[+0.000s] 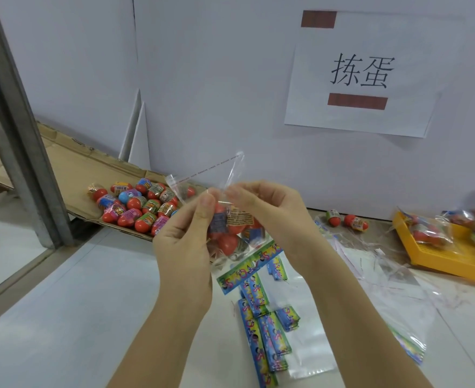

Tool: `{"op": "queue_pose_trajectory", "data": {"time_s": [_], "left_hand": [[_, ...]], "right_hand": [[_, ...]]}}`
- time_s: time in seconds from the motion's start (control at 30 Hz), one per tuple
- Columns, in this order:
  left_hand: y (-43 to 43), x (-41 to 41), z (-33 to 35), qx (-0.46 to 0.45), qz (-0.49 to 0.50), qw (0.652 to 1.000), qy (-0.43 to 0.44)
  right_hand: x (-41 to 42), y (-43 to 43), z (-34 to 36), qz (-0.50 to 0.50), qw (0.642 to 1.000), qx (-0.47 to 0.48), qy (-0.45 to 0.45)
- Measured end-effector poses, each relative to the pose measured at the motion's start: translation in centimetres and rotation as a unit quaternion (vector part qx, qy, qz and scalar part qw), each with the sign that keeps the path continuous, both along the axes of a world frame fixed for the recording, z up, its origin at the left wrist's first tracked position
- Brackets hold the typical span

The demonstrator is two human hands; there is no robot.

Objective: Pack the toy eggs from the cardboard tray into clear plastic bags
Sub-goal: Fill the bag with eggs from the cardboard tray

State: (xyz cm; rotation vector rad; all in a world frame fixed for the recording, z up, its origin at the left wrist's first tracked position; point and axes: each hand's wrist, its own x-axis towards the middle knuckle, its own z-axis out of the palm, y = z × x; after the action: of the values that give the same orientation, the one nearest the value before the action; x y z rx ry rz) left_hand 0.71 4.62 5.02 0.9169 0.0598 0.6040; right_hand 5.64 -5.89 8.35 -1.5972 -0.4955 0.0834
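Above table (62, 303): clear bag (228, 219) of toy eggs (229, 242) pinched at top by left hand (183, 239) and right hand (267, 208); cardboard tray (85, 166) behind.

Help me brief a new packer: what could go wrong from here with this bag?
1. The left hand and right hand pinch only the top of the clear plastic bag, which hangs in the air with toy eggs inside and its flap standing up; a slip or tilt could spill them.
2. Two loose eggs lie by the wall, apart from the cardboard tray; they might roll or get missed.
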Motion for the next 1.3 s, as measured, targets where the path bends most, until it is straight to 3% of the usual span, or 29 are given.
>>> {"op": "queue_pose_trajectory", "data": {"time_s": [0.43, 0.67, 0.93, 1.1, 1.17, 1.23, 1.3], "left_hand": [[0.1, 0.1, -0.1, 0.000, -0.004, 1.000, -0.001], [0.0, 0.2, -0.2, 0.002, -0.019, 1.000, 0.000], [-0.1, 0.0, -0.5, 0.038, 0.012, 0.999, -0.037], [0.1, 0.2, -0.7, 0.009, 0.072, 0.996, -0.045], [0.2, 0.3, -0.9, 0.022, 0.110, 0.993, -0.031], [0.2, 0.4, -1.0, 0.066, 0.146, 0.987, -0.020], [0.0, 0.4, -1.1, 0.108, 0.164, 0.980, -0.025]], "right_hand": [[0.1, -0.2, 0.0, 0.004, 1.000, 0.008, -0.013], [0.4, -1.0, 0.2, -0.033, 0.995, 0.090, -0.004], [0.4, -0.8, 0.4, -0.067, 0.995, 0.063, -0.046], [0.5, -1.2, 0.6, -0.089, 0.992, 0.035, -0.077], [0.3, -1.0, 0.2, -0.150, 0.979, -0.024, -0.137], [-0.2, -0.4, 0.0, -0.235, 0.928, -0.092, -0.275], [-0.8, 0.3, 0.2, -0.239, 0.870, -0.098, -0.420]]}}
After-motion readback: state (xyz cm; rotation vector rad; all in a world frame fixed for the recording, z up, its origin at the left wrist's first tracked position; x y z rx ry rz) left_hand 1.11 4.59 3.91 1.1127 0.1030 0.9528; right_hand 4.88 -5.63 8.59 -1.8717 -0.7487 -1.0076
